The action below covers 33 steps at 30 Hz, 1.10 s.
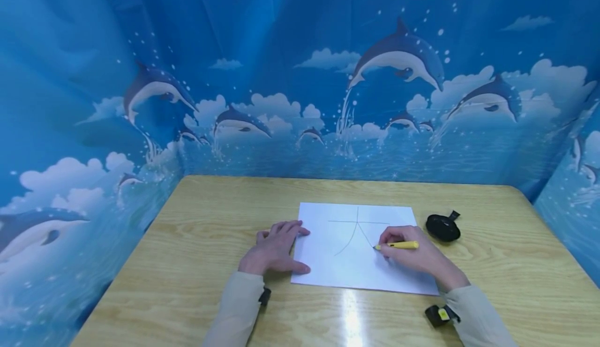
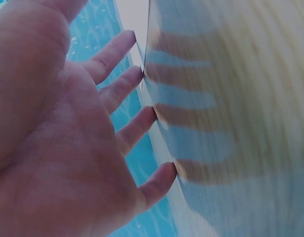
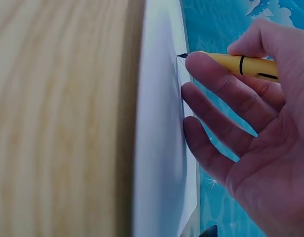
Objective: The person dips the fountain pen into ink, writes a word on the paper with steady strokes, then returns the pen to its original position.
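A white sheet of paper (image 1: 328,269) lies on the wooden table, bearing thin dark lines: a cross with two strokes that spread downward from it. My right hand (image 1: 412,250) pinches a yellow fountain pen (image 1: 405,245), its nib at the lower end of the right slanting stroke. In the right wrist view the pen (image 3: 231,63) sits between thumb and fingers, with the other fingertips against the paper (image 3: 159,148). At the sheet's left edge rests my left hand (image 1: 276,250), fingers spread. The left wrist view shows its fingertips (image 2: 167,172) touching down.
A small black oval dish-like object (image 1: 442,227) with a short tab stands right of the paper on the wooden table (image 1: 211,222). A blue curtain (image 1: 290,76) printed with dolphins surrounds the table's back and sides. Black devices are strapped to both wrists.
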Each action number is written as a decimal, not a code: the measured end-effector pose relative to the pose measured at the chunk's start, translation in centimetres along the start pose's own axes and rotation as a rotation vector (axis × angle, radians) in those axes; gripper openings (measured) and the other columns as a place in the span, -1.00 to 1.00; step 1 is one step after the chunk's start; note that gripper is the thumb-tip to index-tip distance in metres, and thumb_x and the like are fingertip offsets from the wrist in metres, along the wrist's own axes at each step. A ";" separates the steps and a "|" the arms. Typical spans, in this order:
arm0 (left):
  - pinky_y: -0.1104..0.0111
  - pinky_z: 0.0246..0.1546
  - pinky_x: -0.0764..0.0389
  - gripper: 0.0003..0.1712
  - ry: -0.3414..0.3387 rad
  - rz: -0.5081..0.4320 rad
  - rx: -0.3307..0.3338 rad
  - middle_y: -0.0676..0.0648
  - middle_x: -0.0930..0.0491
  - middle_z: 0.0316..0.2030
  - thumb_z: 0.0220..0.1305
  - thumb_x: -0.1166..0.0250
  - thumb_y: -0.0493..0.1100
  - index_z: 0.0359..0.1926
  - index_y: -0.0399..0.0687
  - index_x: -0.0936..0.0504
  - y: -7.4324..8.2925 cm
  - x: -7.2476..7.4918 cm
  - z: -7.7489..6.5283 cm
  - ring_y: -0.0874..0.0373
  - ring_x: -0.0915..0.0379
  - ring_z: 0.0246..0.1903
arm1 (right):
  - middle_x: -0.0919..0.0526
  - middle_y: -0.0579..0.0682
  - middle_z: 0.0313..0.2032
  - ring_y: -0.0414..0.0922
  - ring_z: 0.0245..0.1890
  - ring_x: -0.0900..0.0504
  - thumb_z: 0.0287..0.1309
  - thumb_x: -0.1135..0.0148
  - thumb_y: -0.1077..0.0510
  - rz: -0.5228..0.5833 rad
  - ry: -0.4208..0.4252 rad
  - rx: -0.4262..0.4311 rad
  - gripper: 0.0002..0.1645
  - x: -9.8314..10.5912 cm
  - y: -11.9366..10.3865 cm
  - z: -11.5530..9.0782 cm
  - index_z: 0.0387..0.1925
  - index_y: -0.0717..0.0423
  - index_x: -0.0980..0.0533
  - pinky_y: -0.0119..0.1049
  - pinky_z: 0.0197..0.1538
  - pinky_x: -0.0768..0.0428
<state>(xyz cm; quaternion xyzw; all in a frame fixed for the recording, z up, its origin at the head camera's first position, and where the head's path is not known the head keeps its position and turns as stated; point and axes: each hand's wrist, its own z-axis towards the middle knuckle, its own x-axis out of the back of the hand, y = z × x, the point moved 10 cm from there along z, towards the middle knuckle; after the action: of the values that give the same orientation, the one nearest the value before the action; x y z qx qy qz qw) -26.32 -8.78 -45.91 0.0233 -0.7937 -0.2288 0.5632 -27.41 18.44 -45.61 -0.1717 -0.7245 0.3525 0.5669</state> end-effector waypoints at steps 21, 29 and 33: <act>-0.37 0.36 -0.14 -0.07 -0.007 0.002 -0.004 -0.01 -0.16 0.58 0.04 -0.53 0.29 0.41 0.24 -0.40 0.0 0.0 0.0 -0.20 0.00 0.55 | -0.70 -0.09 -0.45 -0.17 -0.46 -0.62 0.17 -0.34 0.14 0.088 -0.053 0.012 -0.87 -0.2 0.4 -0.3 -0.25 0.08 -0.66 -0.41 -0.29 -0.50; -0.37 0.35 -0.15 -0.07 -0.003 -0.001 -0.008 -0.01 -0.16 0.58 0.03 -0.53 0.29 0.41 0.24 -0.40 0.0 0.0 0.0 -0.20 0.00 0.55 | -0.79 0.05 -0.14 -0.16 -0.41 -0.64 0.11 -0.33 0.18 0.097 -0.053 0.000 -0.91 -0.2 0.6 -0.4 -0.31 0.06 -0.64 -0.42 -0.25 -0.51; -0.37 0.35 -0.14 -0.07 -0.004 -0.003 -0.009 -0.01 -0.16 0.58 0.04 -0.53 0.28 0.41 0.24 -0.40 0.0 0.0 0.0 -0.20 0.00 0.55 | -0.76 0.14 0.04 -0.16 -0.38 -0.65 0.11 -0.32 0.18 0.092 -0.050 0.009 -0.95 -0.1 0.6 -0.5 -0.35 0.04 -0.63 -0.43 -0.24 -0.52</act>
<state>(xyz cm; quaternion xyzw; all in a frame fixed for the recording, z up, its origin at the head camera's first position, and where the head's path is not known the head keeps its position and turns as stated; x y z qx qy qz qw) -26.34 -8.81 -45.94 0.0214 -0.7938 -0.2333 0.5613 -27.03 18.92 -46.07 -0.1934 -0.7283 0.3857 0.5324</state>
